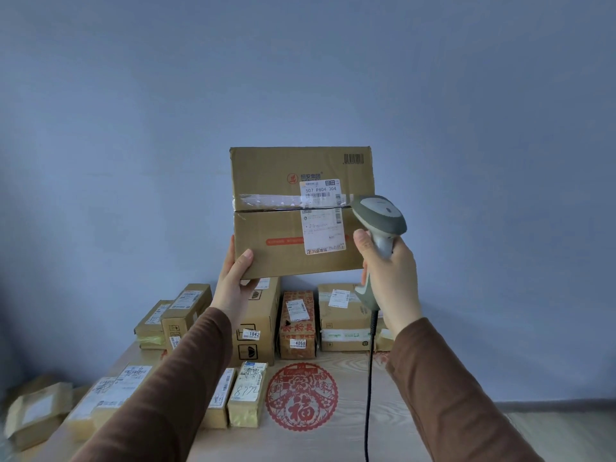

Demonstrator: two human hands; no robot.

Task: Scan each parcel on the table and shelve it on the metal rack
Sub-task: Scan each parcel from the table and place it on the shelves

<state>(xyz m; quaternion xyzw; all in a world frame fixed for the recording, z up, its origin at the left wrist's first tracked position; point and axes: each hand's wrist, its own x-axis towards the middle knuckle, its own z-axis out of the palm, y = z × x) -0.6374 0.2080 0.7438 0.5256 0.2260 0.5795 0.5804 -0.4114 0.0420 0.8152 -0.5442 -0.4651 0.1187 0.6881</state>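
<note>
Head view, left hand [233, 281] fingers pinching upright parcel [300, 211] — label facing camera, right hand [390, 275] gripping scanner [380, 218]

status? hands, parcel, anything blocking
Left hand grips cardboard parcel at its lower left corner, raised above table. Right hand holds barcode scanner beside shipping label. Nothing between them.

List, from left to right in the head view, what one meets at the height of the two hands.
left hand → raised cardboard box → white shipping label → grey scanner → right hand
</note>
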